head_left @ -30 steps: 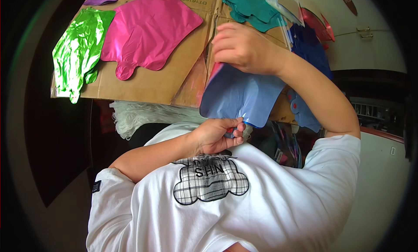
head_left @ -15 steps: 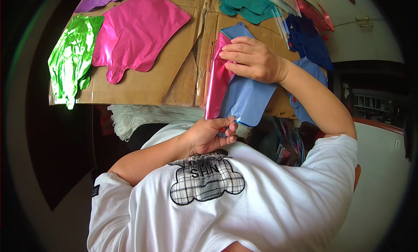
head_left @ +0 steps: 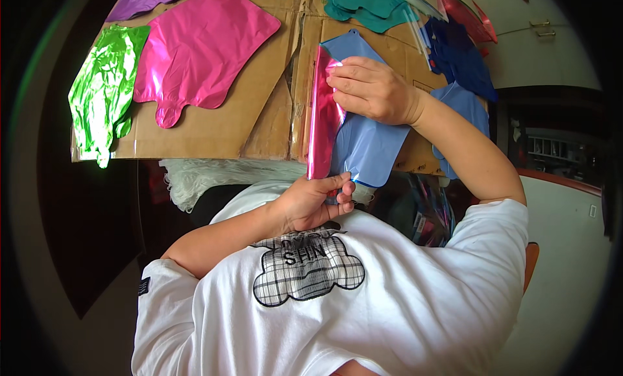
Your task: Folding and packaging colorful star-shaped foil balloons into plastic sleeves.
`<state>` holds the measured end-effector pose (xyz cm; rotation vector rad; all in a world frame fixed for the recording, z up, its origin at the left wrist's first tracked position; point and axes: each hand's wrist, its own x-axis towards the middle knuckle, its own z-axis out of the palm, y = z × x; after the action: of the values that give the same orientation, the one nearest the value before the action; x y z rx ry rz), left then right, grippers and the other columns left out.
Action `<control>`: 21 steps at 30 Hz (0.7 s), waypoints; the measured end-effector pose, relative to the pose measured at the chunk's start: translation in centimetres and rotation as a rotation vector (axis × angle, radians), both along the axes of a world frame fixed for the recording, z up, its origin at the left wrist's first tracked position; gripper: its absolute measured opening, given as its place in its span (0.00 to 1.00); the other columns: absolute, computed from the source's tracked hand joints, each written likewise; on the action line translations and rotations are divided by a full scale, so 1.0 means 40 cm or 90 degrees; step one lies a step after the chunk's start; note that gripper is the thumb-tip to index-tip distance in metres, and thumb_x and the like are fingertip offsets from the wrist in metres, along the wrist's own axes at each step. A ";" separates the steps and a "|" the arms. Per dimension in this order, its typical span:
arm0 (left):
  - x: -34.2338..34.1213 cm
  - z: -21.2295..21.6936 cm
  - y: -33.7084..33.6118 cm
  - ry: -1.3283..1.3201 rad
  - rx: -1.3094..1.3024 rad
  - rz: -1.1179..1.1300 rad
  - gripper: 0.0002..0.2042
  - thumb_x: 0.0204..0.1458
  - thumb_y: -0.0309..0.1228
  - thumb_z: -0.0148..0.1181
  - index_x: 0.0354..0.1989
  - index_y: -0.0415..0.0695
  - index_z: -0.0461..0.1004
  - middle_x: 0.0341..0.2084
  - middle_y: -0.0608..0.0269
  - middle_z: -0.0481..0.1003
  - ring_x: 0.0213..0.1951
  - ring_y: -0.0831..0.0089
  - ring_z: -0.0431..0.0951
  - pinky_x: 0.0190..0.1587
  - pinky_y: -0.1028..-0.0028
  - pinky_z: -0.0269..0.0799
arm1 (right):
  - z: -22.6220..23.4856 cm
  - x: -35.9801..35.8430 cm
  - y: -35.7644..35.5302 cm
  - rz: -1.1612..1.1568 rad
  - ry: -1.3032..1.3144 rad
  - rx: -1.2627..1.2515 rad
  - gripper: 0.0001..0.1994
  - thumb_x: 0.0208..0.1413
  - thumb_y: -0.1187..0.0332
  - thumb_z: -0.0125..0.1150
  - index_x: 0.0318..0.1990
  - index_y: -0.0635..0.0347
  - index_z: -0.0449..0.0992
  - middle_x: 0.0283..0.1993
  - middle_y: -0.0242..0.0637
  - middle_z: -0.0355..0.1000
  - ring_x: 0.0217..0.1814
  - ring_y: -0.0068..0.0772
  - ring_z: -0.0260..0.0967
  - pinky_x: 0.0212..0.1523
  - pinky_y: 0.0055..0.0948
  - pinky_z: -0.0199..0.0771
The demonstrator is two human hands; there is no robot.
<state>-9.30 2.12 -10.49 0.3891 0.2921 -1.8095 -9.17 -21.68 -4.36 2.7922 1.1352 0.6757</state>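
Observation:
A flat, uninflated blue foil balloon (head_left: 373, 145) lies at the near edge of the cardboard, its lower end hanging past that edge. Along its left side runs a shiny pink foil balloon (head_left: 322, 142), folded into a narrow strip. My left hand (head_left: 315, 200) is closed, pinching the blue balloon's lower end between thumb and fingers; a bit of red shows there. Higher up, my right hand (head_left: 376, 93) has its bent fingertips pressed on the pink strip's right edge, over the blue foil. The right thumb is hidden.
The cardboard (head_left: 263, 136) carries a bright green foil balloon (head_left: 107, 84), a large pink one (head_left: 201, 51) and a purple one (head_left: 144, 0) at left. Teal (head_left: 363, 6), dark blue (head_left: 457, 54) and more light blue foil (head_left: 464, 119) lie at right. White strands (head_left: 214, 175) hang below the near edge.
My right hand has shifted slightly left, and the pink strip's upper end has moved left and up. The left hand keeps nearly the same place and pinch.

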 end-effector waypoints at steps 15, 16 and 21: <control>0.069 0.009 0.049 -0.111 -0.072 -0.214 0.29 0.56 0.45 0.56 0.58 0.35 0.63 0.54 0.50 0.69 0.52 0.61 0.73 0.58 0.63 0.64 | 0.012 0.006 -0.001 -0.010 0.151 0.025 0.09 0.45 0.71 0.57 0.34 0.64 0.75 0.43 0.45 0.74 0.45 0.42 0.73 0.48 0.37 0.73; 0.114 0.044 0.068 -0.277 -0.067 -0.339 0.29 0.54 0.47 0.58 0.55 0.34 0.66 0.53 0.51 0.70 0.51 0.61 0.73 0.58 0.65 0.63 | 0.010 0.009 -0.002 -0.007 0.155 0.025 0.09 0.45 0.71 0.57 0.35 0.64 0.75 0.42 0.45 0.74 0.45 0.42 0.72 0.48 0.37 0.73; 0.280 0.258 0.021 -1.255 -0.167 -0.231 0.06 0.53 0.27 0.58 0.34 0.38 0.76 0.29 0.59 0.76 0.30 0.71 0.76 0.33 0.73 0.71 | 0.011 -0.014 -0.007 -0.032 0.140 0.012 0.09 0.44 0.71 0.56 0.35 0.63 0.75 0.41 0.44 0.74 0.45 0.41 0.72 0.49 0.36 0.73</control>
<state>1.91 2.95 -0.18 1.8034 -1.4031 -0.9970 -9.71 -21.97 -3.92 2.9590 1.0910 0.3838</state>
